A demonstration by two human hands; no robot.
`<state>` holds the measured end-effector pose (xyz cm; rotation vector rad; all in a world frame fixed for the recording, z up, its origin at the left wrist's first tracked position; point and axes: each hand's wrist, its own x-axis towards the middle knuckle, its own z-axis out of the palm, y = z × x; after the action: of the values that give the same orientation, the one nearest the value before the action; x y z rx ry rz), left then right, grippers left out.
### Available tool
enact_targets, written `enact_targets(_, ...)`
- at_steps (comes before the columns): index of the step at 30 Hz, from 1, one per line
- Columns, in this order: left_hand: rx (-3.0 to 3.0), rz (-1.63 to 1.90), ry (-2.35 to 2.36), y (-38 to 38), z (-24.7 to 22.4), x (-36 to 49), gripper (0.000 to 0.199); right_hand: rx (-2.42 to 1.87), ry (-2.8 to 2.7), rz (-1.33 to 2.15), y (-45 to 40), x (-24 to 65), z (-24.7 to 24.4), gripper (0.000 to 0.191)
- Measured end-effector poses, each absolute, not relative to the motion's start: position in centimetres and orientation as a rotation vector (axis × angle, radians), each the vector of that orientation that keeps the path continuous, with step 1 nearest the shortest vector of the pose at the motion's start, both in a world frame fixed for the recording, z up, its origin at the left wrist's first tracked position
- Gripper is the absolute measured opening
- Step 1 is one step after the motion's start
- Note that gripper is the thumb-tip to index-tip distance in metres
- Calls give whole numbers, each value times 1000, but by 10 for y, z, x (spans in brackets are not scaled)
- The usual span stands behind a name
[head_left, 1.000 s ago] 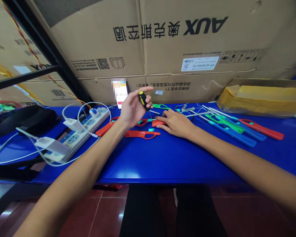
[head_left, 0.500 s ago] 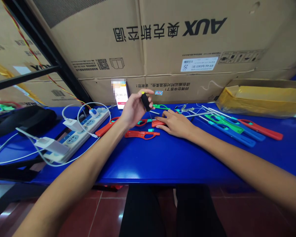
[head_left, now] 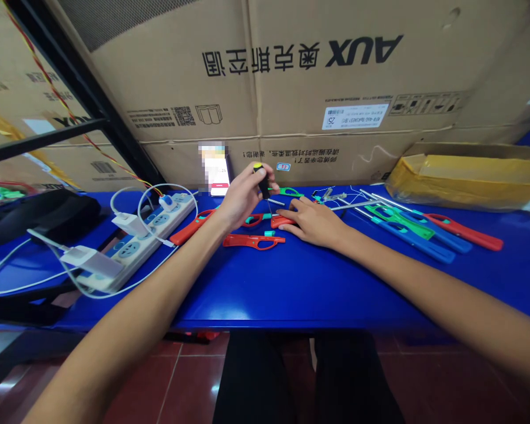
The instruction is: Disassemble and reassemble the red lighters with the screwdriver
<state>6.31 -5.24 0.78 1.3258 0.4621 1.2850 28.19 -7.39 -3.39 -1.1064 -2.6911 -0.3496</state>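
My left hand (head_left: 246,191) is closed around a screwdriver (head_left: 264,184) with a black handle and yellow end. Its thin shaft slants down to a red lighter casing (head_left: 282,221) on the table. My right hand (head_left: 313,220) presses that casing against the tabletop, fingers wrapped over its right part. Just in front lies a loose red casing half (head_left: 247,241) with a small teal piece (head_left: 269,234) beside its trigger loop. Another red lighter (head_left: 194,227) lies partly behind my left forearm. A green casing piece (head_left: 290,192) is beyond my hands.
Several long-nosed lighters, including a blue one (head_left: 417,240) and a red one (head_left: 466,232), lie to the right. A power strip (head_left: 136,241) with chargers and white cables is at left. A phone (head_left: 219,171) leans on the large carton (head_left: 291,82). A taped box (head_left: 472,179) stands back right.
The screwdriver handle has tipped more upright in my left hand, and its fingers have closed further around it. My right hand stays on the red casing.
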Motion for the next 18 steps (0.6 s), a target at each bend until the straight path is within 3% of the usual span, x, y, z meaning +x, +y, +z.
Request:
enact_targets(4,1347,1347,504,-52,4,66,36,-1094,-2698,-356,-73,282,-35,53)
enact_targets(7,1311,1253,455,-53,5,63,22,-1093,-2690,-362,-73,283,-35,52)
enact_targets(12,1332,1253,461,-51,5,61,19,-1111,-2687,-364,-74,282,-34,52)
enact_targets(18,1388,1343,510,-54,4,66,32,-1136,-2698,-374,-75,282,-34,53)
